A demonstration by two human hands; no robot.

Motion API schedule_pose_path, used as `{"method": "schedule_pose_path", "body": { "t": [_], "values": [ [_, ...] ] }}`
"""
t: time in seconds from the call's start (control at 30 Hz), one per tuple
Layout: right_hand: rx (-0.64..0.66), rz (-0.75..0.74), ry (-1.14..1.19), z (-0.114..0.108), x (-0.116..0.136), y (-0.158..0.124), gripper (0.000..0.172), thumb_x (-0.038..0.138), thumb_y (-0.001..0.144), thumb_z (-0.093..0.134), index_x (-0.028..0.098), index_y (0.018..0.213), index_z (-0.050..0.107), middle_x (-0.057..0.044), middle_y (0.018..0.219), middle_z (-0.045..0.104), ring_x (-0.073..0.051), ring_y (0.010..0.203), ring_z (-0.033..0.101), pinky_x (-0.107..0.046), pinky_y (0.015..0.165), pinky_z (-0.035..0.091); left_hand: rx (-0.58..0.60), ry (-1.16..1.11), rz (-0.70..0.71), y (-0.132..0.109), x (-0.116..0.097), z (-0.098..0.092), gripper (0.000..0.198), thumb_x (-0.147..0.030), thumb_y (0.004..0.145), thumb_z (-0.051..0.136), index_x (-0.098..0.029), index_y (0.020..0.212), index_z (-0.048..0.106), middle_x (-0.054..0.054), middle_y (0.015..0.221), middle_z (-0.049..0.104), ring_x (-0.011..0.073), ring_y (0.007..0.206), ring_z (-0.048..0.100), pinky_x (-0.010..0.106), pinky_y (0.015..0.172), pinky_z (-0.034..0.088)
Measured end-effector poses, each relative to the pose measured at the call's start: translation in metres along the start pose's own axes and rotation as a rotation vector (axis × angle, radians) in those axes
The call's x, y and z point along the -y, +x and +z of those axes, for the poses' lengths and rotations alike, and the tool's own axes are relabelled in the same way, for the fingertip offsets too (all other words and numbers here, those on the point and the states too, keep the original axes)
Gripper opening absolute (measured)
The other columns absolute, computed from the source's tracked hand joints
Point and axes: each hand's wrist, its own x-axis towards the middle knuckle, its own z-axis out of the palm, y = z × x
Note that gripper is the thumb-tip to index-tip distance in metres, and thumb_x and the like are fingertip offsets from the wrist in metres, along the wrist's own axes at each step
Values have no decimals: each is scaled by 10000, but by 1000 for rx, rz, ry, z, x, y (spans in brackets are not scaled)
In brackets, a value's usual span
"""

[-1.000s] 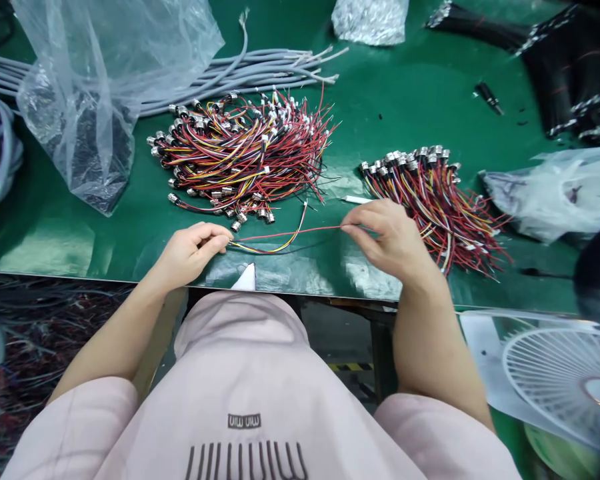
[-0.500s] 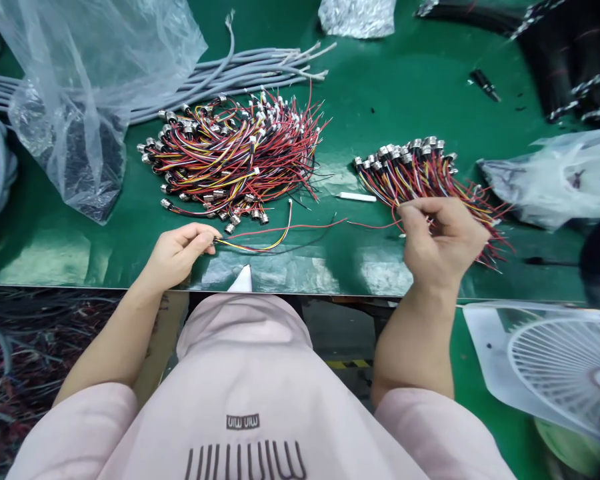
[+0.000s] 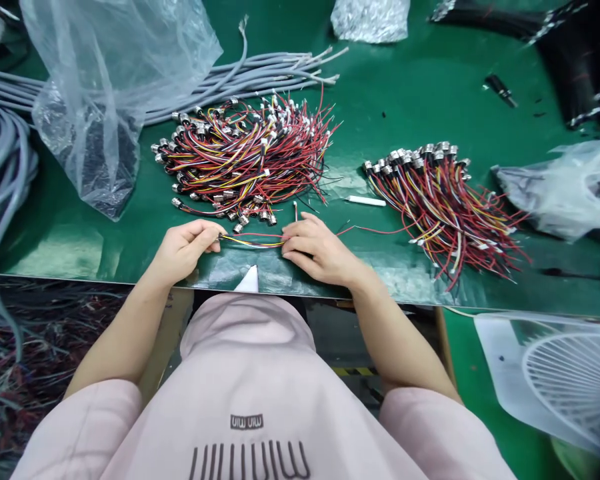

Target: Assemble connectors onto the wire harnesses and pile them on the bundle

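Note:
My left hand [image 3: 186, 251] is closed near the table's front edge, pinching one end of a wire harness [image 3: 253, 243]. The fingers hide whatever sits at that end. Red, yellow, white and black strands run to the right into my right hand [image 3: 325, 248], whose fingers are closed around them. A small white plug [image 3: 295, 206] pokes up beside the right fingertips. Behind my hands lies a large pile of similar harnesses [image 3: 245, 157] with metal round connectors. A smaller bundle of harnesses [image 3: 445, 200] lies to the right, its connectors lined up at the far side.
A white pen-like stick [image 3: 367, 201] lies between the piles. Grey cables [image 3: 260, 73] and a clear plastic bag [image 3: 87, 133] are at the back left. Another plastic bag [image 3: 575, 187] lies at the right. A white fan [image 3: 570, 380] stands at the lower right, below the table edge.
My right hand has moved left from the smaller bundle onto the harness strands near my left hand. My left hand keeps its pinch. The camera view has shifted slightly.

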Motion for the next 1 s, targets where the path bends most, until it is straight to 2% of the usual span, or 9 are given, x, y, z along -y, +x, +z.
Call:
{"method": "schedule_pose_path", "body": {
  "t": [0.07, 0.17, 0.3, 0.43, 0.53, 0.6, 0.8, 0.9, 1.0],
  "values": [
    [-3, 9, 118, -9, 2, -1, 167, 237, 944, 513, 186, 849, 640, -47, 868, 669, -179, 895, 628, -471, 1047, 391, -7, -22, -9, 0, -1, 1, 345, -469, 857, 616, -142, 855, 724, 26, 634, 666, 126, 605, 587, 226, 608, 475],
    [8, 77, 278, -25, 11, -2, 172, 245, 936, 534, 175, 807, 624, -34, 784, 631, -143, 765, 593, -298, 771, 489, 40, -104, -2, 0, -3, 3, 339, -467, 846, 636, -140, 892, 711, 27, 650, 672, 122, 603, 590, 222, 596, 473],
    [22, 246, 512, -37, 21, -5, 198, 281, 915, 581, 165, 762, 631, -9, 748, 578, -81, 582, 508, -219, 538, 413, 126, -227, 48, 0, -6, 6, 344, -389, 778, 729, -152, 1026, 692, 15, 721, 669, 105, 615, 585, 209, 585, 465],
    [67, 418, 763, -39, 23, -8, 237, 355, 890, 617, 161, 755, 628, 6, 737, 548, -53, 474, 461, -209, 424, 358, 104, -209, 47, 1, -8, 9, 347, -351, 733, 770, -152, 1006, 692, 2, 709, 647, 97, 602, 567, 203, 560, 445],
    [103, 447, 793, -42, 24, -9, 254, 377, 883, 623, 164, 746, 625, 7, 717, 548, -59, 466, 465, -213, 418, 359, 110, -186, 16, 1, -10, 9, 328, -432, 802, 693, -141, 953, 686, 3, 654, 637, 106, 585, 566, 216, 566, 457],
    [114, 417, 701, -44, 23, -9, 248, 365, 895, 605, 167, 747, 630, -1, 717, 569, -65, 480, 465, -217, 440, 369, 134, -193, 4, 1, -10, 11, 345, -472, 836, 645, -139, 918, 678, 4, 634, 633, 103, 570, 555, 215, 560, 456],
    [92, 229, 214, -39, 9, -9, 183, 287, 916, 550, 198, 810, 670, -68, 856, 676, -181, 810, 624, -319, 754, 496, 223, -225, -8, -1, -5, 19, 353, -453, 828, 652, -137, 983, 685, 16, 694, 654, 111, 626, 577, 226, 617, 482],
    [-6, 193, 156, -37, 4, -11, 161, 291, 902, 578, 217, 827, 700, -93, 1033, 677, -225, 984, 625, -385, 875, 491, 187, -188, -7, -3, -4, 22, 346, -395, 818, 661, -136, 1045, 690, 27, 751, 673, 117, 666, 591, 230, 643, 480],
    [-232, 204, 190, -35, -3, -10, 100, 288, 874, 630, 241, 846, 712, -66, 960, 687, -213, 925, 640, -376, 842, 505, 172, -146, -12, -4, -4, 24, 338, -367, 808, 658, -136, 1051, 701, 44, 804, 694, 127, 679, 602, 238, 637, 475]
  ]
}}
